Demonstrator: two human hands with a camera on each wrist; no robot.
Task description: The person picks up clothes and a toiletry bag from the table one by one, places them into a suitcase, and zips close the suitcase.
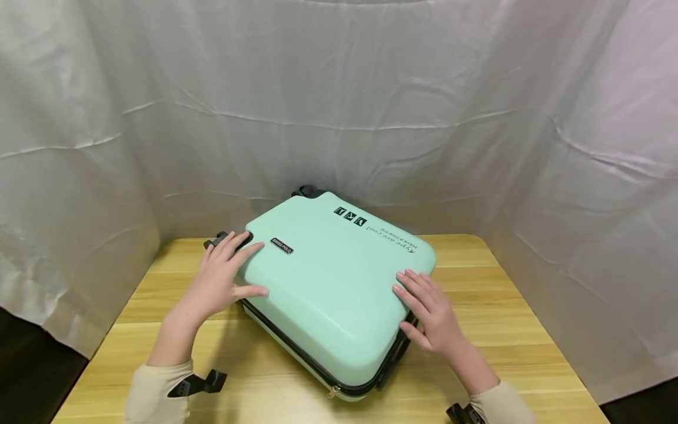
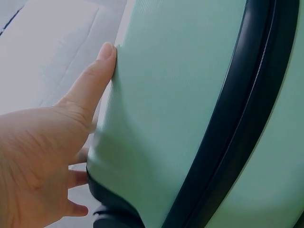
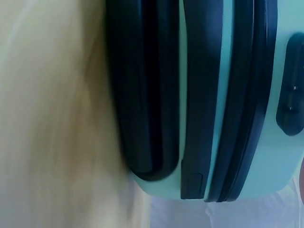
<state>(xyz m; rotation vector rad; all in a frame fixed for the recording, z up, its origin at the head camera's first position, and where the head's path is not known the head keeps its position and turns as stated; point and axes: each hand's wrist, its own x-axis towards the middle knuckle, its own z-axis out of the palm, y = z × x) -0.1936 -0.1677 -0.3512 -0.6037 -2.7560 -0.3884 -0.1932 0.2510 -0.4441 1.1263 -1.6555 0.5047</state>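
- Room: I see pale, creased curtain (image 1: 328,118) on three sides, faintly sheeny.
- Worktop (image 1: 492,312): striped wood grain, rounded far corners. Near edge cut off in my head view; surface blurred at the right wrist.
- Suitcase (image 1: 333,282): smooth mint hard shell, ribbed flank, lying flat and askew mid-worktop; its back end hides part of the far edge.
- Left hand (image 1: 217,280): fingers spread, touching the shell on the side toward the worktop's left edge.
- Right hand (image 1: 431,309): fingers close together, thumb apart, on the shell's border facing the right edge; barely a sliver in its wrist view.
- Zip pull (image 1: 332,391): brass-coloured, at the suitcase corner toward the near edge.
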